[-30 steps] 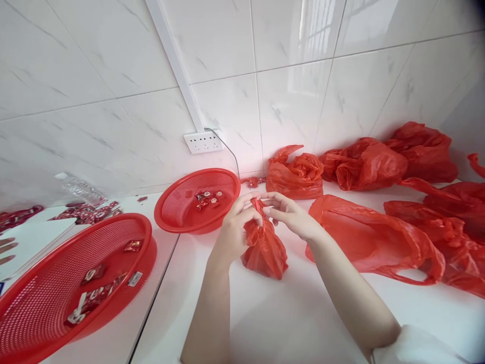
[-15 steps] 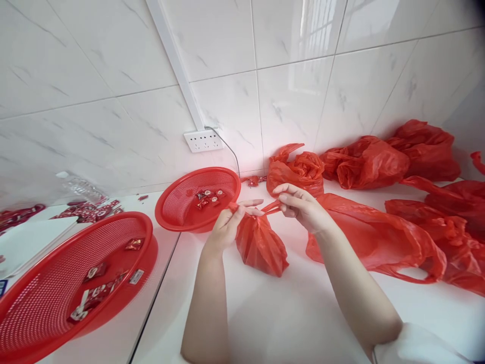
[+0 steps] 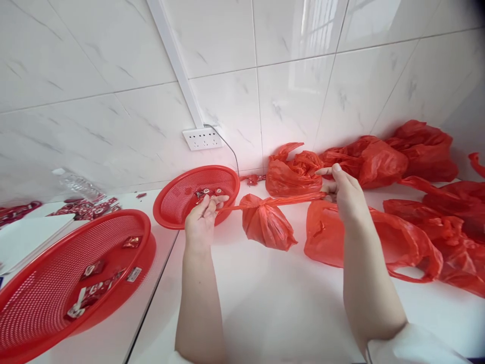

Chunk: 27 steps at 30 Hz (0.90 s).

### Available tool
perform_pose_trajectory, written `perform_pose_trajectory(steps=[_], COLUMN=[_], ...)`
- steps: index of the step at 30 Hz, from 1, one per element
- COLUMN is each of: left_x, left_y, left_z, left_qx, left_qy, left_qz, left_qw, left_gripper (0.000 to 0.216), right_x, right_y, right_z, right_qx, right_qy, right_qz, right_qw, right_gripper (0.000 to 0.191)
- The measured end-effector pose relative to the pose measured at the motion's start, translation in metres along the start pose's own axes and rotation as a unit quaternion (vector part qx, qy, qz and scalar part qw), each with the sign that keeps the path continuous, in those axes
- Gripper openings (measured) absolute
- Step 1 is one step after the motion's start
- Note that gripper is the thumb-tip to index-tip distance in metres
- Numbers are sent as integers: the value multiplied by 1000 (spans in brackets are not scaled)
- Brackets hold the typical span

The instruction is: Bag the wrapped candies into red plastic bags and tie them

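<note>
since the earlier frame the left hand and right hand have drawn well apart. on the white table, a large basket stands at near left, a smaller basket farther off, a limp bag at right. the small bag is at centre, between the hands; each pinches one of its twisted ends, pulled taut. packets lie in both baskets.
</note>
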State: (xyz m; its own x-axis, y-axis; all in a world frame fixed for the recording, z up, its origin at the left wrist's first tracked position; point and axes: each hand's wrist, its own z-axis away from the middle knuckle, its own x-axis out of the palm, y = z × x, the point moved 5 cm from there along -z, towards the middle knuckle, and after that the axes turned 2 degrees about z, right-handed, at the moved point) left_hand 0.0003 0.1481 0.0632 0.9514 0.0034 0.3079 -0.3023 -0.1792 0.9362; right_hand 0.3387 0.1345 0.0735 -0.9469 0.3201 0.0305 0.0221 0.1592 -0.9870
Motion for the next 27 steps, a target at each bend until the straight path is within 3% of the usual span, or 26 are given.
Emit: perform_pose_trajectory(steps=[3,8,10,13,16,18,21,24,27], left_x=[6,13,16,17,19,23,35,48,50], left_y=[-3,-15,-22,-26,-17,-4,19,33,39], left_z=[2,4,5,6,7,9,19,31,36], left_qx=[-34,-78,-97,-91,-53,-5,73,112,135], left_qy=[-49,-110,-150,-165,-126,-67,7,28,51], left_qz=[-94,-234,-272,-314,-365,-396,-400,-356,-326], left_qw=[994,963,945,931,921,916,914,927,934], left_gripper=[49,47,46,46,37,32,24,21,19], right_x=[-1,11,17,37,72,99,126,135,120], right_y=[0,1,4,10,24,39,56,57,39], right_z=[-2,0,1,7,24,38,54,59,54], right_qx=[-50,-83,-86,-131,-157,-123,-83,-95,-122], right_qy=[26,-36,-62,-99,-170,-232,-243,-226,-230], right_qz=[37,201,282,415,474,437,396,373,352], right_qw=[998,975,954,895,850,860,882,895,899], right_gripper=[40,37,38,40,52,48,38,46,38])
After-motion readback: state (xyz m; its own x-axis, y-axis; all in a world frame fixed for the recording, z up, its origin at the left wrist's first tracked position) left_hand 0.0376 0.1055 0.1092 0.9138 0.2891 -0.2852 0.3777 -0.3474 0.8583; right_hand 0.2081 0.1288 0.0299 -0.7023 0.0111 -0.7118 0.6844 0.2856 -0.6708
